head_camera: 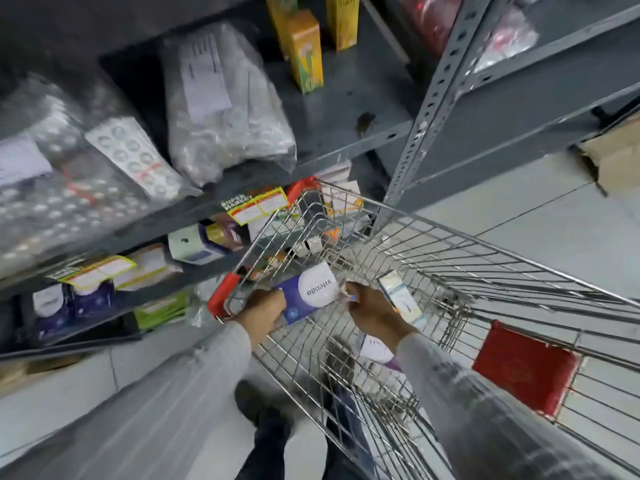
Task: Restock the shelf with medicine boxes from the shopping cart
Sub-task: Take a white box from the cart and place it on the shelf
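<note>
Both hands, our left hand (265, 308) and right hand (372, 308), grip one purple-and-white medicine box (308, 292) over the shopping cart (450, 258), long axis three-to-nine between them; shelf (194, 261) at ten o'clock, nearer our left.

The box (309, 292) held over the cart (450, 258) carries a word on its white oval, seen upside down and reading roughly "vitenda"; the letters are not sharp. On the shelf edge just left of the cart's far red corner, a black tag (237, 203) reads "SUPER MARKET". The yellow price labels beside it are too blurred to read.
</note>
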A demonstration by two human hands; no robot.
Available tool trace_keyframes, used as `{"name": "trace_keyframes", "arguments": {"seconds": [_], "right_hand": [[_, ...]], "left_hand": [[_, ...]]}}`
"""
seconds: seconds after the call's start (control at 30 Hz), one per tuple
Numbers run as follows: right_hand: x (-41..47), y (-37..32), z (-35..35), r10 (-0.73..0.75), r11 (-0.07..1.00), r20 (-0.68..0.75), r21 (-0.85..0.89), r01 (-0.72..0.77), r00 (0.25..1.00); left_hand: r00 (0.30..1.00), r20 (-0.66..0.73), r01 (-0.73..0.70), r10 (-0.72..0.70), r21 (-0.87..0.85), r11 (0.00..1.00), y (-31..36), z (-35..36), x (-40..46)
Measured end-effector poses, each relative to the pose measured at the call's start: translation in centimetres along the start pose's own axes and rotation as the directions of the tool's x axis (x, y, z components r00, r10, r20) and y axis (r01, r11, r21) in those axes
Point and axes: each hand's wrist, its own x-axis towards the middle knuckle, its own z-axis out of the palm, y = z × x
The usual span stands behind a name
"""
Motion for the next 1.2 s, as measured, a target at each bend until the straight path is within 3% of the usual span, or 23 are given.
{"name": "trace_keyframes", "arguments": {"seconds": [0.1, 0.2, 0.33, 0.47, 0.6, 0.67, 0.77, 0.9, 1.03, 1.2], "right_hand": [[1.9, 0.1, 1.5, 0.072, 0.984, 0.110, 0.157, -0.089, 0.991], [2.8, 0.0, 2.8, 0.056, 0.960, 0.151, 0.262, -0.094, 0.987], [2.2, -0.2, 2.6, 0.005, 0.968, -0.092, 0.249, 0.019, 0.996], [-1.4, -1.7, 0.5, -0.024, 0.909, -0.316, 0.388, 0.152, 0.949], [-6.6, -4.9, -3.1, -0.046, 0.708, -0.428, 0.624, 0.331, 0.903], [-9.9, -7.5, -5.1, -0.121, 0.650, -0.489, 0.618, 0.441, 0.864], [-15.1, -12.7, -7.6, -0.164, 0.649, -0.618, 0.520, 0.556, 0.769], [-21.8, -21.0, -9.0, -0.243, 0.659, -0.729, 0.360, 0.660, 0.640], [-27.2, -29.6, -7.2, -0.330, 0.571, -0.722, 0.361, 0.738, 0.608], [-32.9, -41.2, -2.7, -0.569, 0.464, -0.677, 0.206, 0.862, 0.468]], "left_hand": [[0.991, 0.062, 0.119, -0.117, -0.020, 0.993, -0.7, 0.6, 0.8], [0.986, 0.098, 0.131, -0.132, 0.022, 0.991, -1.6, 1.4, 0.8], [0.999, -0.004, -0.050, 0.050, 0.000, 0.999, -1.4, 2.1, -0.2], [0.954, -0.037, -0.299, 0.297, -0.051, 0.953, -0.5, 1.0, -3.5], [0.809, -0.067, -0.587, 0.583, -0.135, 0.799, 1.1, -1.6, -9.0], [0.711, -0.087, -0.694, 0.698, -0.246, 0.676, 1.9, -3.7, -12.4], [0.587, -0.068, -0.770, 0.807, -0.354, 0.531, 2.8, -7.9, -17.6], [0.468, -0.168, -0.838, 0.868, -0.397, 0.375, 3.1, -15.1, -23.7], [0.326, -0.219, -0.881, 0.920, -0.423, 0.212, 1.2, -23.9, -29.3], [0.206, -0.383, -0.927, 0.901, -0.372, 0.054, -3.1, -35.7, -33.5]]}}
